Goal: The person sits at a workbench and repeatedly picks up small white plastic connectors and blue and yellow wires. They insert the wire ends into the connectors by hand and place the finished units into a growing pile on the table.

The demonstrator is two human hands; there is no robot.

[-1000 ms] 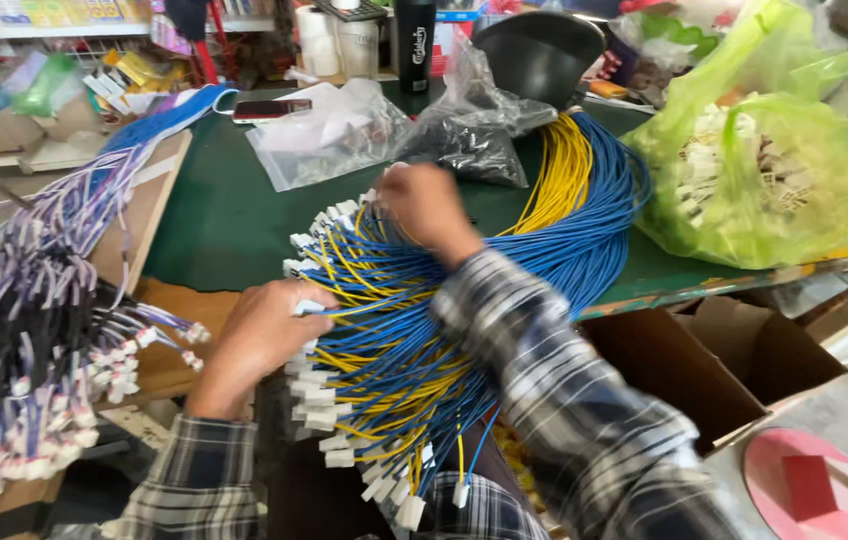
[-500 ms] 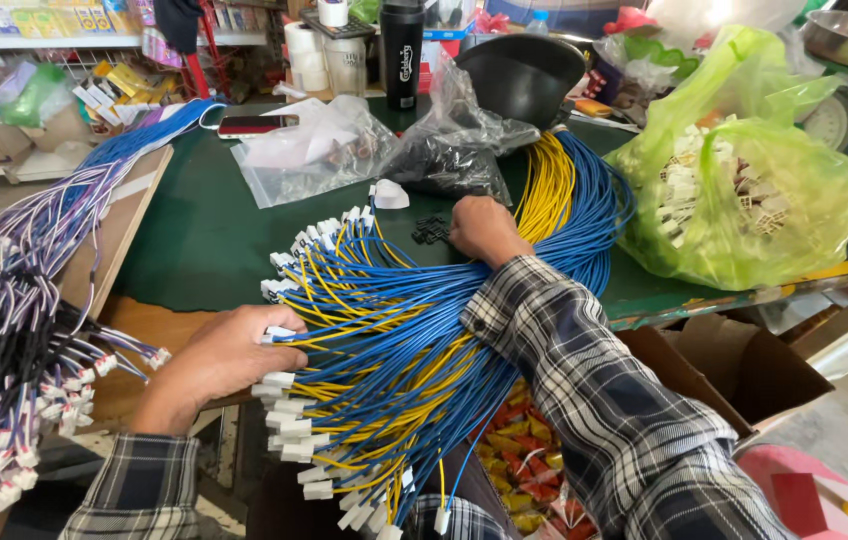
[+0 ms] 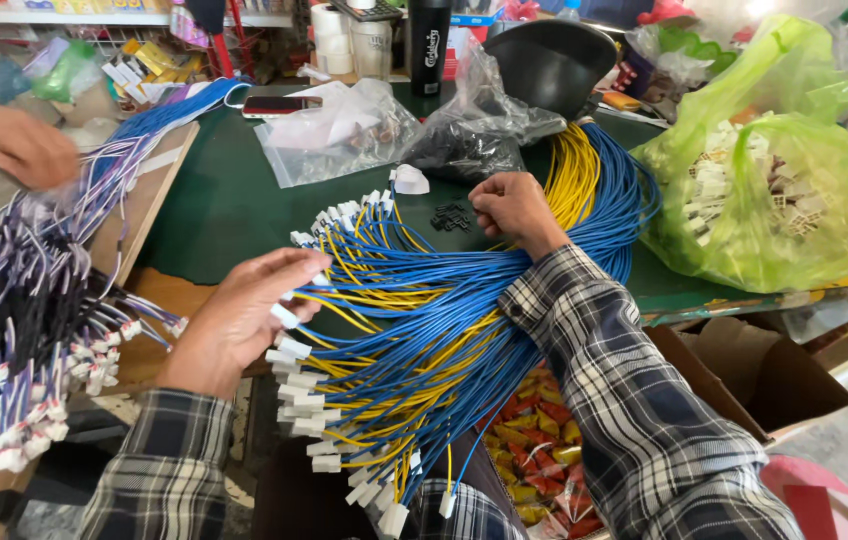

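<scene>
A thick bundle of blue and yellow wires [image 3: 464, 330] with white plug connectors [image 3: 309, 405] fans out from the green table [image 3: 224, 200] toward me. My left hand [image 3: 244, 315] rests on the connector ends at the left of the fan, fingers spread over a few wires. My right hand [image 3: 509, 210] is closed on the wires near the middle of the bundle, next to a small pile of black parts [image 3: 452, 215]. A single white connector [image 3: 409, 180] lies just beyond it.
A green bag of white connectors [image 3: 774, 190] sits at the right. Clear and dark plastic bags [image 3: 344, 125], a black bowl [image 3: 549, 60], a black bottle [image 3: 431, 45] and a phone [image 3: 279, 104] stand behind. Purple-white wires [image 3: 34, 300] hang left, beside another person's hand [image 3: 19, 145]. A cardboard box [image 3: 754, 370] is below.
My right hand has moved right and farther along the bundle. My left hand has risen onto the connector ends. The view has shifted, and another person's hand has come in at the upper left.
</scene>
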